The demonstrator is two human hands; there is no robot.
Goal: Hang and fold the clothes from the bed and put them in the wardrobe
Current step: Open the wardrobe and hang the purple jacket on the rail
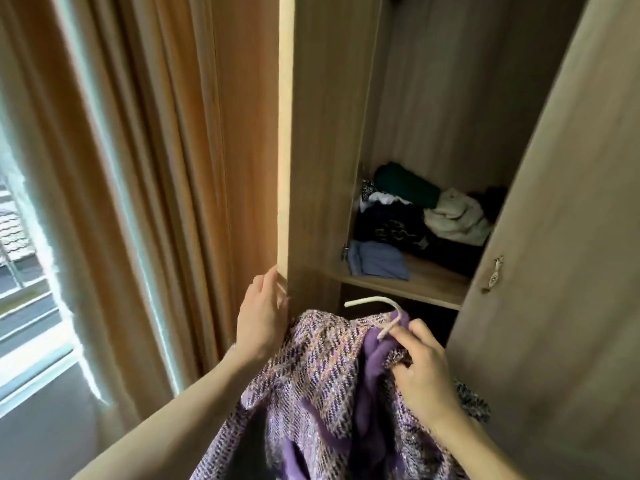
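Low centre, the right hand (420, 368) pinches the hanger (374, 301) by its neck, purple jacket (311, 382) draped beneath. The left hand (263, 317) rests open against the wardrobe door (284, 168). Tilted so, the jacket could slide off during lifting.

Home bedroom, wood-look wardrobe (325, 133) centre frame w/ doors open, shelf (429, 284) mid-right w/ piles of folded clothes (398, 226), small door handle (493, 273) right, tall orange-tan curtains (166, 168) left, window (31, 306) far left, tiled roof (14, 233) outside.
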